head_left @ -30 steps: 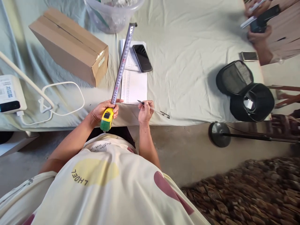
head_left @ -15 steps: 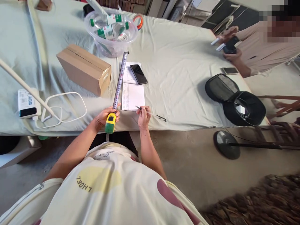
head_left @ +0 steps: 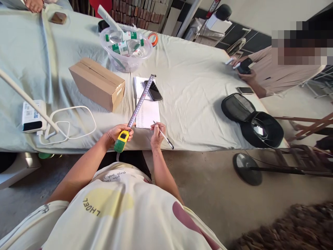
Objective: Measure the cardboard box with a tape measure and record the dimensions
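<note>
My left hand (head_left: 117,133) is closed around a yellow and green tape measure (head_left: 121,140). Its blade (head_left: 142,100) sticks out away from me, slanting right across the open notebook (head_left: 151,114), and its hooked end lies above the black smartphone (head_left: 154,92). The phone rests on the notebook's far page; the near page carries columns of small writing. In my right hand (head_left: 156,136), at the notebook's near right corner, a pen (head_left: 168,139) is pinched between the fingers, its tip pointing toward the page.
A cardboard box (head_left: 99,85) stands left of the notebook, a clear tub (head_left: 126,62) of plastic bottles behind it. Orange tape (head_left: 153,40) lies by the tub. At left is a white device (head_left: 33,116) with a cable; at right, an open black case (head_left: 260,128). A co-worker's hands (head_left: 246,71) hold a dark device.
The tape blade has swung to the right, now crossing the notebook and phone. The pen has turned steeper in my right hand. My view has tilted up, bringing more of the table's far side in.
</note>
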